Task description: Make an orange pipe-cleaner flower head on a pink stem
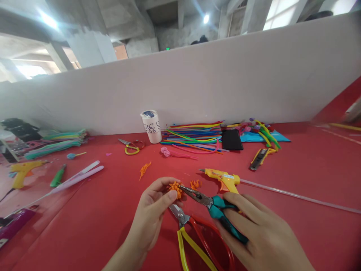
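Observation:
Between its thumb and fingers, my left hand [158,205] pinches a fuzzy orange pipe-cleaner piece [174,187]. My right hand [256,226] is wrapped round the teal handles of long-nose pliers [210,203], whose tips touch the orange piece. Whether the jaws grip a strand of it is too small to tell. Just behind the tips lies a small orange curled bit [195,184], and another orange twist [144,170] rests farther left. Below the pliers are scissors [191,233] with red and yellow handles, partly hidden by both hands.
A yellow glue gun [222,178] with a long clear stick lies to the right, near a box cutter [258,159]. Along the back are a white cup [151,128], bundled pipe cleaners [191,135] and a black phone [232,139]. Smaller scissors [131,146] and a pink curling tool [79,177] lie left.

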A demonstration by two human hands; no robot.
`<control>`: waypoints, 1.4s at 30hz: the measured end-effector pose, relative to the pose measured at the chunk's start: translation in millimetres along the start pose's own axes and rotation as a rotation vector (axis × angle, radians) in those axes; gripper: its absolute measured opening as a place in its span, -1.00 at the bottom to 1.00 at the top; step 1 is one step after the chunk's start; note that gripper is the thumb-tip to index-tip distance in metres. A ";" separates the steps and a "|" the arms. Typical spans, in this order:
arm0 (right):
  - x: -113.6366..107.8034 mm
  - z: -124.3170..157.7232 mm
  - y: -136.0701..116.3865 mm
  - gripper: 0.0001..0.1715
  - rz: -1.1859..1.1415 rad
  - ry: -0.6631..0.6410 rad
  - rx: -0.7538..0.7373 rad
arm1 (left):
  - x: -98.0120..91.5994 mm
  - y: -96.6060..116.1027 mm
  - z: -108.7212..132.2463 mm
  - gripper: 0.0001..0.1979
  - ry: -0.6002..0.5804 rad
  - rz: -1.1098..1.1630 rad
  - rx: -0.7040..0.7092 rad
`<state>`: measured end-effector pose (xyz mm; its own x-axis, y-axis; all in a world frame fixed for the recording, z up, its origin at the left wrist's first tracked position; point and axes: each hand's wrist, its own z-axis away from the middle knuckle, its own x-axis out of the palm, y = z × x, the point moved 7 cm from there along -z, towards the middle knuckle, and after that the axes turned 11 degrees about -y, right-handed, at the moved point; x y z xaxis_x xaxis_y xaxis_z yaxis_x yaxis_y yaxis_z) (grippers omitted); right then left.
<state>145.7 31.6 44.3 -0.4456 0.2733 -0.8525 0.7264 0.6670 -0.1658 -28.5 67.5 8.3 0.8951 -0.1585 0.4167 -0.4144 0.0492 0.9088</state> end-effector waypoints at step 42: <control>-3.1 1.4 -4.6 -0.67 0.115 0.058 -0.041 | 2.6 0.4 2.1 -0.86 0.023 0.007 -0.011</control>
<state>144.5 26.7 47.0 -0.3912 0.3886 -0.8342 0.7531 0.6562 -0.0475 -26.6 65.1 9.7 0.8959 -0.1354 0.4231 -0.4187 0.0607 0.9061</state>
